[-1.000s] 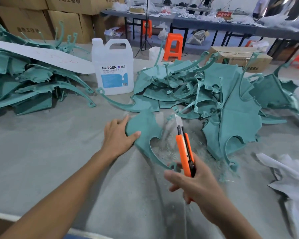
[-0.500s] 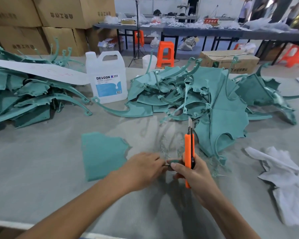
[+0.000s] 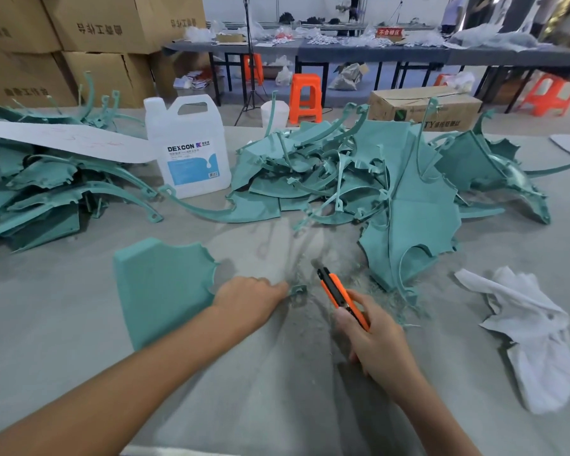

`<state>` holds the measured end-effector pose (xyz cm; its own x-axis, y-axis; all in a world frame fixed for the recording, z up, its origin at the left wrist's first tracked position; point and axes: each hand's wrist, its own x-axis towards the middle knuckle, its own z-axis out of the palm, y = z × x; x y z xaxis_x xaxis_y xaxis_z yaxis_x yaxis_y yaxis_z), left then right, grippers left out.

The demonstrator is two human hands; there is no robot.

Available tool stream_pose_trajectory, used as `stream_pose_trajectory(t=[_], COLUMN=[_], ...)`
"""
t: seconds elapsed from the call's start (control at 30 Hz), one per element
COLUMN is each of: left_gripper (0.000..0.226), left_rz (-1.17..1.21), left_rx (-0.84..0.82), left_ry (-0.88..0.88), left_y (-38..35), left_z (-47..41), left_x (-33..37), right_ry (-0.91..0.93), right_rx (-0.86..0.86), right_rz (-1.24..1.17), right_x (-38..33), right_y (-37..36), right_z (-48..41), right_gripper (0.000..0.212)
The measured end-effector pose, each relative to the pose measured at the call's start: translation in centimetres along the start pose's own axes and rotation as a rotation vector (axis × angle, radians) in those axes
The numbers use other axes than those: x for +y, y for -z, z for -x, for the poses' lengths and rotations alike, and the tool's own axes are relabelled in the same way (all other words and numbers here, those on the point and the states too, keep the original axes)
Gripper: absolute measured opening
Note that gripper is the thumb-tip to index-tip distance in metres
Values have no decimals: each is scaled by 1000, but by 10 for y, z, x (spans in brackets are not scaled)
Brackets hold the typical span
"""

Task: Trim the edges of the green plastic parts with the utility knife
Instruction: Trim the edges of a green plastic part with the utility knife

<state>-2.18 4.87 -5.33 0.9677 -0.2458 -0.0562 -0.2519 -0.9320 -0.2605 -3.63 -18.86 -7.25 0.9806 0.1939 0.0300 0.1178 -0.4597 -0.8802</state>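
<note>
The right hand [image 3: 375,343] wraps its fingers round the orange knife [image 3: 338,296], tip aimed at a small green tab [image 3: 298,289] just left of it, probably to trim it. The left hand [image 3: 250,301] steadies that tab, fingers close together, pinching or pressing I cannot tell. A flat green part [image 3: 162,291] lies further left of the knife, the heap of green parts [image 3: 359,185] behind it

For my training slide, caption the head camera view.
Right hand grips the orange utility knife while left hand touches a small green offcut, flat green part beside it.
</note>
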Motion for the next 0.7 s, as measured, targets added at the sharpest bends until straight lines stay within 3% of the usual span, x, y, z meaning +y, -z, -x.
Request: stream_pose_trajectory(t=[0.5, 0.7], left_gripper=[24, 25], left_rz=[-13, -6], left_rx=[6, 13], left_ry=[-27, -9], left_y=[5, 3], left_z=[1, 2], left_x=[-1, 0], right_ry=[51, 65], right_rx=[-177, -181], right_rz=[476, 401], right_x=[-14, -23], right_y=[36, 37], right_z=[-22, -15], right_gripper=[30, 23])
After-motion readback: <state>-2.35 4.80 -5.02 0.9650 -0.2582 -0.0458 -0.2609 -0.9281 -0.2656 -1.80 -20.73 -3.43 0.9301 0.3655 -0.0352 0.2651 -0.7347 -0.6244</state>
